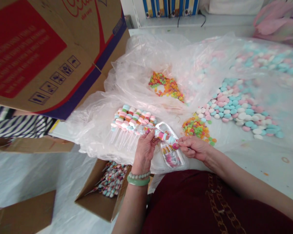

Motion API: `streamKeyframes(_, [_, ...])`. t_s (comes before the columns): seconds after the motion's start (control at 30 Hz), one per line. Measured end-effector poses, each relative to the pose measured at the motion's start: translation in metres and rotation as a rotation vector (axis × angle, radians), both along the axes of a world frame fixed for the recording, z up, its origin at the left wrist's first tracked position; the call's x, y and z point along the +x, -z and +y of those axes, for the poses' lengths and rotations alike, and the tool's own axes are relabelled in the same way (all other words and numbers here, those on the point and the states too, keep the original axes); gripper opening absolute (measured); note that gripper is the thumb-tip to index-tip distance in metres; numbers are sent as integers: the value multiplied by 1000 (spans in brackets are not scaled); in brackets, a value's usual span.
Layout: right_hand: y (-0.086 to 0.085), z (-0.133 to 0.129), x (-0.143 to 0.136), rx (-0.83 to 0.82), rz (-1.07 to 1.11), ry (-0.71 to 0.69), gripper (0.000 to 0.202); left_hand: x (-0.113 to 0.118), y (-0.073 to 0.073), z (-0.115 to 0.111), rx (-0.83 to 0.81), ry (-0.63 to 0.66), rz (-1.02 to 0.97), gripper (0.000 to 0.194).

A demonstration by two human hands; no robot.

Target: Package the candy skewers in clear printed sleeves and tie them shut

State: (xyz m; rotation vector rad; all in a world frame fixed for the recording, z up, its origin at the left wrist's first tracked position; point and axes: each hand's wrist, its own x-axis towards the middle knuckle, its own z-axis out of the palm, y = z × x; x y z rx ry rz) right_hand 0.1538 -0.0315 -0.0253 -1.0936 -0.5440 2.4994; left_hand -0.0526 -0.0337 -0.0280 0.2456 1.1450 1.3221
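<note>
Candy skewer (170,140) spans the gap between the hands, above the bench (256,172). Long axis runs left to right, right end sloping a bit toward the body. That line is the key relation: the two hands sit at opposite ends of it, so a push or pull along it would be hand to hand, not toward or away from the torso.

Left hand (146,148): thumb and fingers pinched on the skewer's left part; clear film shows around that end. Right hand (194,149): fingertips closed at the right end, by a dark pink piece. Can't tell if it grips stick, candy or film. Neither end is nearer to a free hand; both hands are occupied.

Printed wrappers (173,158) lie flat just below the gap, long axis running away from the body, so crosswise to the skewer. Skewer row (130,122) is beyond and left of the left hand, bare sticks pointing bodyward. Gummy rings (196,126) sit just beyond the right hand; pastel candies (234,105) farther out, to its right.
</note>
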Motion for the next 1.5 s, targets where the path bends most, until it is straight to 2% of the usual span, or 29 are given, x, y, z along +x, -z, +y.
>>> streamKeyframes(0.13, [-1, -8, -10, 147, -189, 47, 23, 6, 0, -4, 44, 41, -21, 27])
streamKeyframes(0.33, [0, -19, -24, 287, -208, 39, 25, 10, -4, -4, 13, 77, -63, 26])
streamKeyframes(0.47, [-4, -16, -21, 395, -290, 49, 26, 5, -7, -2, -27, 37, -117, 16])
streamKeyframes(0.57, [-6, -13, -17, 406, -286, 11, 25, 2, -6, 0, -22, 16, -122, 13])
streamKeyframes(0.77, [-1, -11, -14, 521, -373, -37, 20, 2, -1, 3, 10, -38, -124, 3])
streamKeyframes(0.83, [0, -11, -14, 470, -343, -6, 19, 3, -2, 3, 7, -29, -110, 5])
streamKeyframes(0.93, [0, -10, -14, 285, -225, 40, 20, 10, -6, 0, 52, -29, -62, 13])
streamKeyframes(1.07, [-5, -6, -10, 35, -15, 6, 25, 19, -11, -3, 104, -9, -50, 22])
streamKeyframes(1.17, [-5, -4, -6, 13, 31, -17, 26, 20, -12, -3, 63, 4, -106, 19])
streamKeyframes(1.33, [1, -7, -9, 256, -216, 4, 21, 17, -10, -3, 18, 24, -94, 22])
streamKeyframes(1.5, [-1, -13, -17, 634, -477, -37, 18, 26, -10, -6, 86, 48, -62, 25])
